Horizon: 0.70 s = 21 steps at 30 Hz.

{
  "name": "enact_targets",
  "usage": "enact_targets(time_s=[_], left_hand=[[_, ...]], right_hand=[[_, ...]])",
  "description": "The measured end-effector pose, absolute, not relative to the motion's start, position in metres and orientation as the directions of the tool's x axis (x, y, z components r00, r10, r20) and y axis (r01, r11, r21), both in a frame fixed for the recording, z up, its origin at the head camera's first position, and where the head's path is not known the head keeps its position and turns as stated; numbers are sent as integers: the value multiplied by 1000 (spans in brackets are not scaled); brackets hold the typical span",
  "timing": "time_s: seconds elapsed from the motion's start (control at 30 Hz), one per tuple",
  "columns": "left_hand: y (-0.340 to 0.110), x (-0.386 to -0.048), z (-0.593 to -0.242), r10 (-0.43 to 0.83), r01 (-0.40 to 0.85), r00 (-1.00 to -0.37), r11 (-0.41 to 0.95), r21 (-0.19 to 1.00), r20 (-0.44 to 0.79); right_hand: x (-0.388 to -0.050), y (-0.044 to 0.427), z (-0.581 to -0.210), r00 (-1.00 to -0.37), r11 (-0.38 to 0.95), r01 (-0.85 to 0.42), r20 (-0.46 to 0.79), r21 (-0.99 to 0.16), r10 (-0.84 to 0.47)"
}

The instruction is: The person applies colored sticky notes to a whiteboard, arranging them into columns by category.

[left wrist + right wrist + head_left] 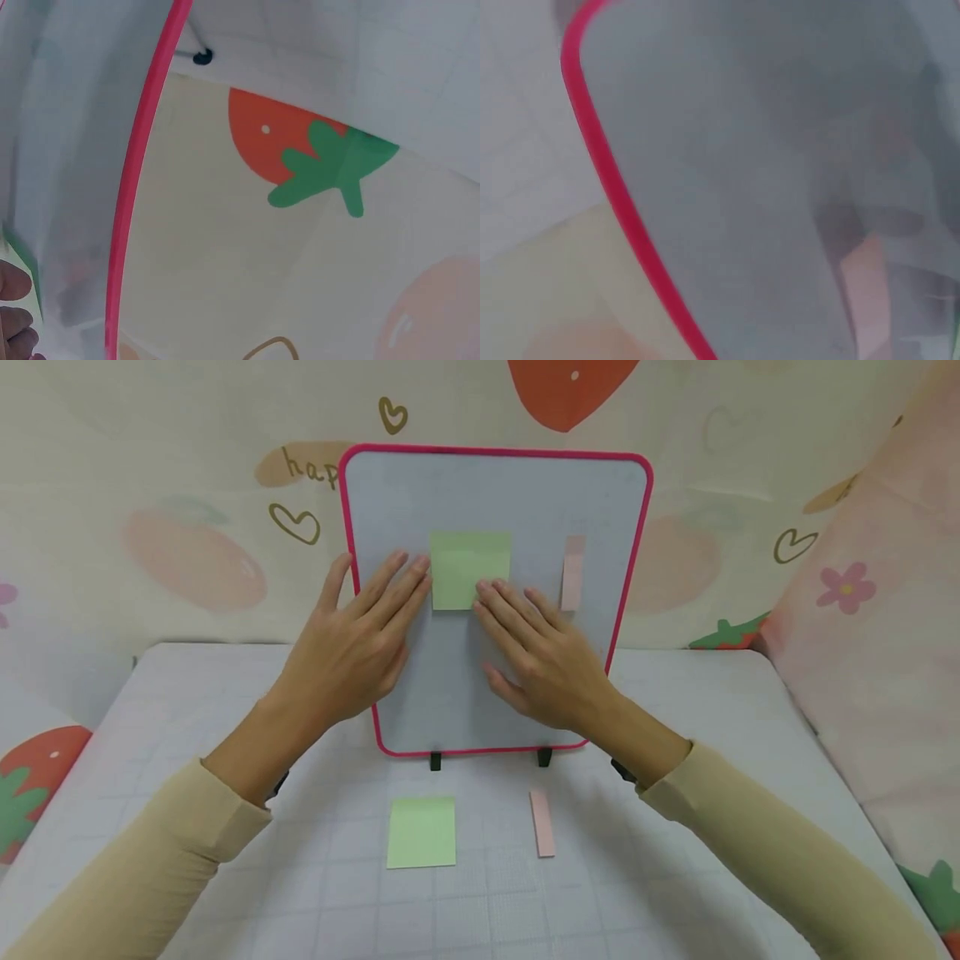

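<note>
A whiteboard with a pink-red frame stands upright on small black feet. On it are a square green sticky note and, to the right, a narrow pink sticky strip. The left hand has its fingers extended, with fingertips at the note's left edge. Straight fingers of the right hand rest on the note's lower right corner. In the left wrist view, only some fingertips show at the lower left. The right wrist view catches the pink strip and the board's frame.
On the white table before the board lie a green sticky note pad and a thin pink strip pad. A curtain with strawberries and hearts hangs behind, and patterned fabric slopes at the right.
</note>
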<state>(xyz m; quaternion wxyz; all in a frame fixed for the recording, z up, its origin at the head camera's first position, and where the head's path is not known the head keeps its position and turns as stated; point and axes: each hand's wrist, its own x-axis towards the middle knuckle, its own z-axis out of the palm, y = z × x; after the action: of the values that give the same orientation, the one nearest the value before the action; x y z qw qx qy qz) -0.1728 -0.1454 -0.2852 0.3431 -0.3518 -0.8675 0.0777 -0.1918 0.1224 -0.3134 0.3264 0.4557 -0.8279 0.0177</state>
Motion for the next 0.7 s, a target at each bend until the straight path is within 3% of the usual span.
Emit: enact_targets(time_s=[0.4, 0.7], left_hand=[[-174, -127, -328, 747, 671, -496, 654, -350, 444], [-190, -93, -376, 806, 775, -501, 580, -252, 315]], right_hand=[[-128, 123, -363, -438, 418, -898, 377, -139, -816], [-100, 117, -387, -453, 387, -877, 222, -286, -863]])
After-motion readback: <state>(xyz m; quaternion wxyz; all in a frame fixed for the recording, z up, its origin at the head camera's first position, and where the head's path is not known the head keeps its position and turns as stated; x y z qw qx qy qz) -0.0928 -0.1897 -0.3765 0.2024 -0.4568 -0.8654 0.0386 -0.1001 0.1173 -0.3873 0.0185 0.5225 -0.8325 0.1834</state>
